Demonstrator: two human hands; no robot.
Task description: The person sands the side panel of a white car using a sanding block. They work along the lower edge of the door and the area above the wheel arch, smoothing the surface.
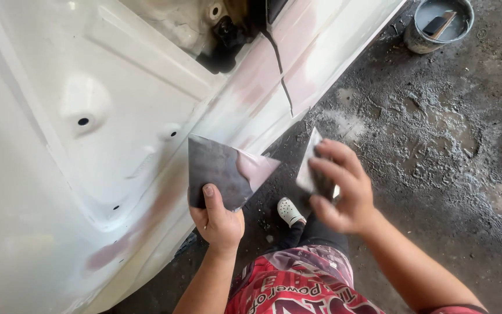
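My left hand (219, 216) grips a dark flat spreader (216, 168) by its lower edge; a patch of pinkish filler (257, 167) lies on its right corner. The spreader is held up against the lower edge of a white car body panel (88, 145). My right hand (341, 189) holds a second, smaller grey spreader (310, 166) edge-on, a little to the right of the first and apart from it. Pink filler smears (262, 70) run along the panel above the hands, next to a dark seam (280, 64).
A grey bucket (422, 38) with a tool in it stands on the floor at the top right. The ground (437, 145) is dark, wet and gritty. My white shoe (290, 210) and a red patterned garment (297, 291) show below the hands.
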